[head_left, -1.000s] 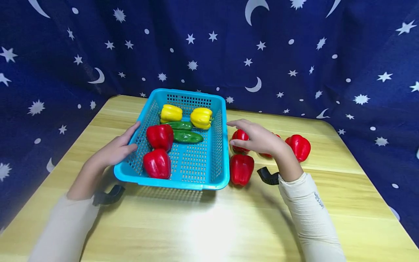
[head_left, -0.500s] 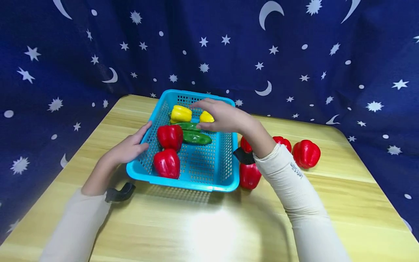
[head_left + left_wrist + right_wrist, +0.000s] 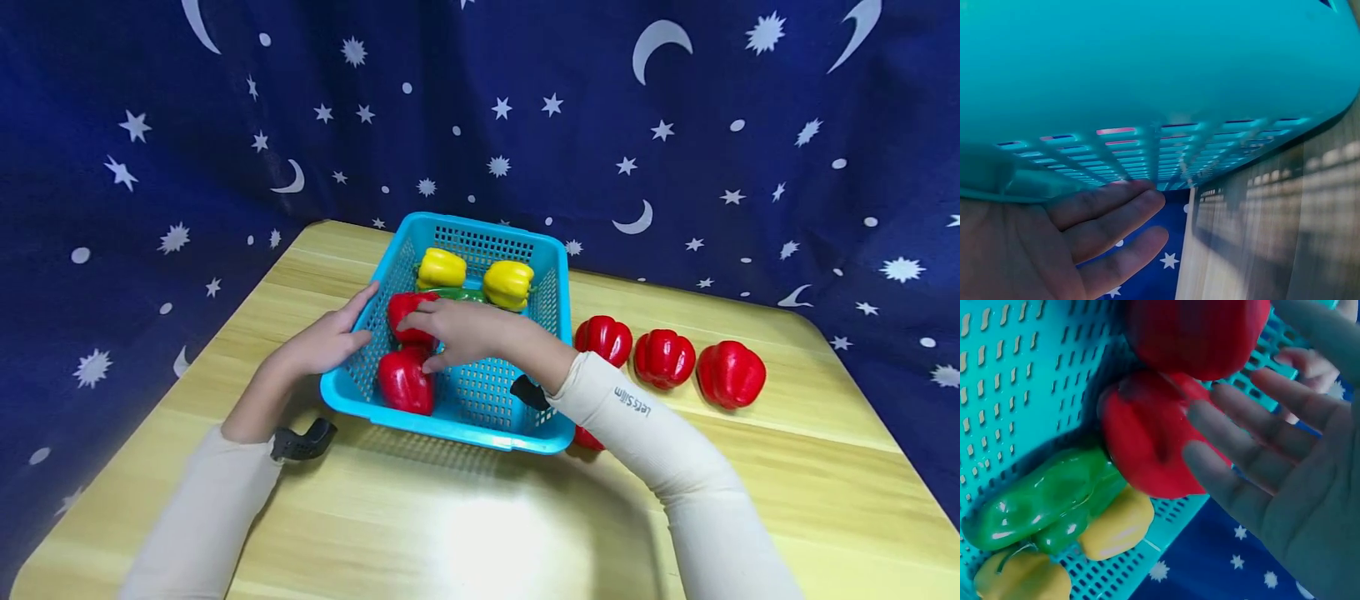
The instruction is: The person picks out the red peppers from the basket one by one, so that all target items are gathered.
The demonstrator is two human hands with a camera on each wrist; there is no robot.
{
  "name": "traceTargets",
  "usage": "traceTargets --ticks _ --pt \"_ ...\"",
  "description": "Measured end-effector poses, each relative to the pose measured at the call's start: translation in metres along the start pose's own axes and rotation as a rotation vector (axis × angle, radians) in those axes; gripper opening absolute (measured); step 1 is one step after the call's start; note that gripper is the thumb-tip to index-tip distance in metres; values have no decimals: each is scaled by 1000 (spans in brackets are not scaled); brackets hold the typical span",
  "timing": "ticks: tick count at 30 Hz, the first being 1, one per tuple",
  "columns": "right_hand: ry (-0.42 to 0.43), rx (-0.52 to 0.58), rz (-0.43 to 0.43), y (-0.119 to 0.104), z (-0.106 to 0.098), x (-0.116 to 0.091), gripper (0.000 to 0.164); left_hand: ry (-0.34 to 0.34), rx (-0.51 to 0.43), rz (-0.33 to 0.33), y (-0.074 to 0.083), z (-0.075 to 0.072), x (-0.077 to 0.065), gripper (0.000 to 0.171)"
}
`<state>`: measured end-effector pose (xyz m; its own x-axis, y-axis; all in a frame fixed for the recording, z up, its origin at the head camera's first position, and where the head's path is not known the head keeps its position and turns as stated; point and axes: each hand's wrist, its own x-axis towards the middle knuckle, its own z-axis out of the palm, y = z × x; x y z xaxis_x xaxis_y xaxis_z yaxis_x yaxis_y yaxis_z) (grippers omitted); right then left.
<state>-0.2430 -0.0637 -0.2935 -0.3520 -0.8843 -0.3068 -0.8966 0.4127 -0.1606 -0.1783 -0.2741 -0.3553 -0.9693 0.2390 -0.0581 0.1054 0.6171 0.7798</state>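
Observation:
A blue perforated basket (image 3: 450, 429) stands on the table with two red bell peppers along its left side: a nearer one (image 3: 405, 383) and a farther one (image 3: 405, 310). My right hand (image 3: 468, 329) reaches over the basket; its loosely extended fingers come right up to these peppers in the right wrist view. My left hand (image 3: 326, 343) is at the basket's left wall, its fingers fairly straight along the outside in the left wrist view. Farther back lie two yellow bell peppers (image 3: 508, 284) and green peppers (image 3: 1035, 494), mostly covered by my right hand in the head view.
Three red bell peppers (image 3: 664, 358) sit in a row on the wooden table (image 3: 360, 525) right of the basket. Another red pepper (image 3: 588, 438) is partly hidden behind my right sleeve. A dark blue cloth (image 3: 450, 100) with moons and stars hangs behind.
My right hand has moved left from beside the basket, over the yellow peppers, then down to the red peppers inside. My left hand stays at the basket's left side. The head view has shifted.

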Motion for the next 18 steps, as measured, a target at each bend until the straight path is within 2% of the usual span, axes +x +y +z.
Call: traceTargets --ticks 5,14,18 --pt "-115 -18 4 -5 12 2 74 -2 3 1 2 2 3 68" --pt "-186 -125 62 -16 21 10 98 -8 -5 -17 3 1 1 69" --pt "-199 -149 88 -19 26 14 101 -13 -30 -26 2 1 0 69"
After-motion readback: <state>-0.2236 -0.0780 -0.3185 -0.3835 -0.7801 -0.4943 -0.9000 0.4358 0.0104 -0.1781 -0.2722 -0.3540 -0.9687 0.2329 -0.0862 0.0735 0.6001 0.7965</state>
